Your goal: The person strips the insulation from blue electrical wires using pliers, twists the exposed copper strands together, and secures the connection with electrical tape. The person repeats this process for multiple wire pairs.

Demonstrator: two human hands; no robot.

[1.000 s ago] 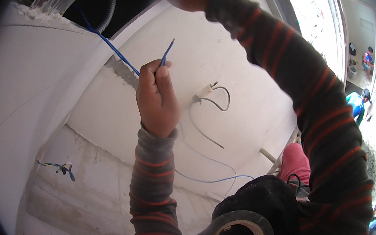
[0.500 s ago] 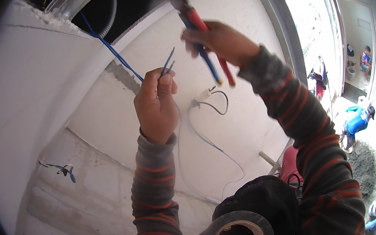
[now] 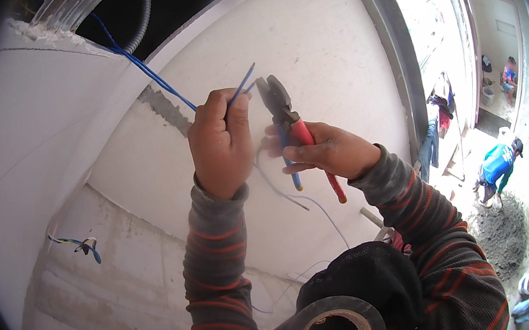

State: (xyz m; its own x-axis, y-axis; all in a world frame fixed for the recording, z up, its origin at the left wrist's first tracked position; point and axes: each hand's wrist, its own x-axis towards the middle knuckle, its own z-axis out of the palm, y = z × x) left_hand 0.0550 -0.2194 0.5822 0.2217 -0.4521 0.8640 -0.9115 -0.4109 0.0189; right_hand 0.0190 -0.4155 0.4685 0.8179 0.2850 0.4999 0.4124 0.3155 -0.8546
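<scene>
While my left hand [image 3: 221, 140] is closed in a fist around a pair of thin blue wires [image 3: 150, 74], I hold combination pliers [image 3: 292, 129] in my right hand [image 3: 334, 150]. This is the one view, from my head, looking up at a white plastered wall [image 3: 329, 47].

The blue wires run down from a dark opening at the top of the wall, beside a grey corrugated conduit [image 3: 142, 19], into my left fist. Their short free ends stick out above my thumb, pointing up and to the right. My right hand is wrapped around the pliers' red and blue handles, jaws upward and just beside those free ends, not yet on them. Whether the jaws are parted I cannot tell.

I judge that I am about to work the wire ends with the pliers. The next move calls for bringing the jaws onto the tips while my left fist keeps the wires steady.

A roll of black insulating tape [image 3: 332, 327] sits at the lower edge, near my chest. Another small bundle of wires [image 3: 81, 244] pokes from the wall at lower left.
</scene>
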